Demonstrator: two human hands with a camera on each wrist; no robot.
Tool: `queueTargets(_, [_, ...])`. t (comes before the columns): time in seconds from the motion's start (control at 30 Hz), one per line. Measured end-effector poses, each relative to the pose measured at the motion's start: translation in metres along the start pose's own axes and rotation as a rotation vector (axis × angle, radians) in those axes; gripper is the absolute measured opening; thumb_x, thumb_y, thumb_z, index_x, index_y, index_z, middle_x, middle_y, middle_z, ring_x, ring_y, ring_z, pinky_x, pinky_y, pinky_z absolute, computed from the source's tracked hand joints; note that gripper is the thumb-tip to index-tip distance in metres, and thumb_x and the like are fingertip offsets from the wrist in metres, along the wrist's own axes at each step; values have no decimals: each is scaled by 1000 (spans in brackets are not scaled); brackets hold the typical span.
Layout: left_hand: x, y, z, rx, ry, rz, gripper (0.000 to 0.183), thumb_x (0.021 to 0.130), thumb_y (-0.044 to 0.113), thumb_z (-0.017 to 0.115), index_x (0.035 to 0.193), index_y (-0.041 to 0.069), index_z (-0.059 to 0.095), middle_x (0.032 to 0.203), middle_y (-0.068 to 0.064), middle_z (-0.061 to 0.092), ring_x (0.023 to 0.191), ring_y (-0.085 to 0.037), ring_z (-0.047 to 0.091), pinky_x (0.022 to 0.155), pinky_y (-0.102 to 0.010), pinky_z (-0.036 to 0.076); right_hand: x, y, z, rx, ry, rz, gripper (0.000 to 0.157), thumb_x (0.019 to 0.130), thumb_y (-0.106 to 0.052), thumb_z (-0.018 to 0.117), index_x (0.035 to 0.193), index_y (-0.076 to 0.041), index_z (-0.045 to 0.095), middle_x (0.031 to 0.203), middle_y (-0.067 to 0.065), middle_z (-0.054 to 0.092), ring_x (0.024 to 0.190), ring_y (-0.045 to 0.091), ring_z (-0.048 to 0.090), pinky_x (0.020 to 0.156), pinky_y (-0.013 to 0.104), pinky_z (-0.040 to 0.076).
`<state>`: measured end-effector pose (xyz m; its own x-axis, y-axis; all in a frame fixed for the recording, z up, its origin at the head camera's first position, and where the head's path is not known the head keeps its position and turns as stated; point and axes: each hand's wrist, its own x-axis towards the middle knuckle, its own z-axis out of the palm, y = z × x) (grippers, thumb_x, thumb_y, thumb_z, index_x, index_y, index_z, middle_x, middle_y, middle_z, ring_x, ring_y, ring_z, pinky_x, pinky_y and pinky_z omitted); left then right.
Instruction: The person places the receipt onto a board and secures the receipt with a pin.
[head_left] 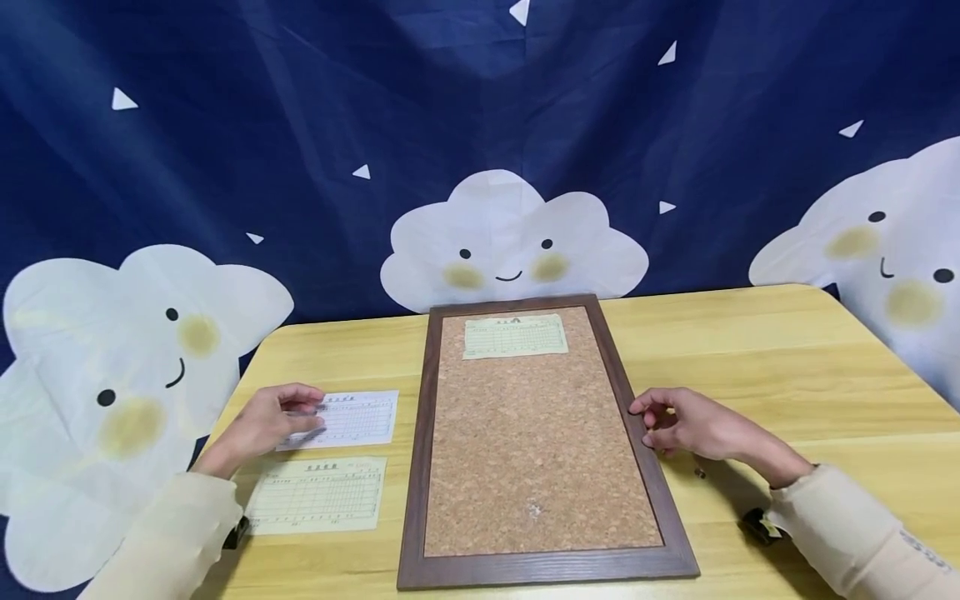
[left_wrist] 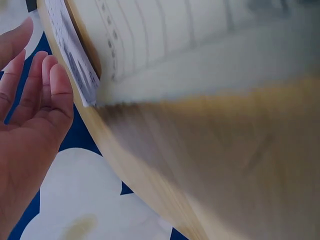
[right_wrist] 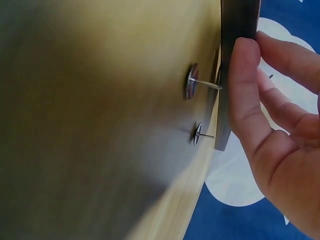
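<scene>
A cork board (head_left: pixel 540 450) in a dark brown frame lies flat on the table, with a pale green printed form (head_left: pixel 516 337) on its upper part. To its left lie a white printed form (head_left: pixel 367 417) and, nearer to me, another green form (head_left: pixel 318 496). My left hand (head_left: pixel 266 421) is over the left end of the white form, fingers apart from the thumb, holding nothing. My right hand (head_left: pixel 693 425) touches the frame's right edge with its thumb and index fingertips, fingers loosely bent. Two thumbtacks (right_wrist: pixel 192 81) stand points up beside the frame in the right wrist view.
The light wooden table (head_left: pixel 750 358) extends to the right of the board. Behind it hangs a dark blue curtain (head_left: pixel 337 100) printed with white clouds. Dark wrist cameras (head_left: pixel 761 527) sit at both cuffs.
</scene>
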<state>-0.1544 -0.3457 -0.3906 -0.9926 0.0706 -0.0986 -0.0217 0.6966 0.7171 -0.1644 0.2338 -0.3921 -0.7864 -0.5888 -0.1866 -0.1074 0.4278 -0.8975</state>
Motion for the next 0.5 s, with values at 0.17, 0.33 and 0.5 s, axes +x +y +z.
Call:
queueTargets(0.17, [-2,-3,-5,10,5,0,39,84,6,80,117,-7,65,108,-17,69,92,-18,62,75,-18,49,0,1,0,15,-2,16,30,88,8,65,115,13,52,91,10,46,76,14,54,61,28,53])
queueTargets(0.33, [-3,-8,-7,41,8,4,40,83,8,81,117,-6,66,108,-16,68,93,-21,60,74,-18,47,0,2,0,24,1,33,30,89,8,65,116,12,52,91,10,46,78,15,54,62,29,54])
queueTargets(0.5, [-3,-13,-12,72,18,8,40,83,10,81,117,-5,67,107,-15,67,93,-21,56,74,-18,44,0,1,-1,37,1,28,31,89,8,65,116,13,51,92,9,47,78,15,53,62,30,55])
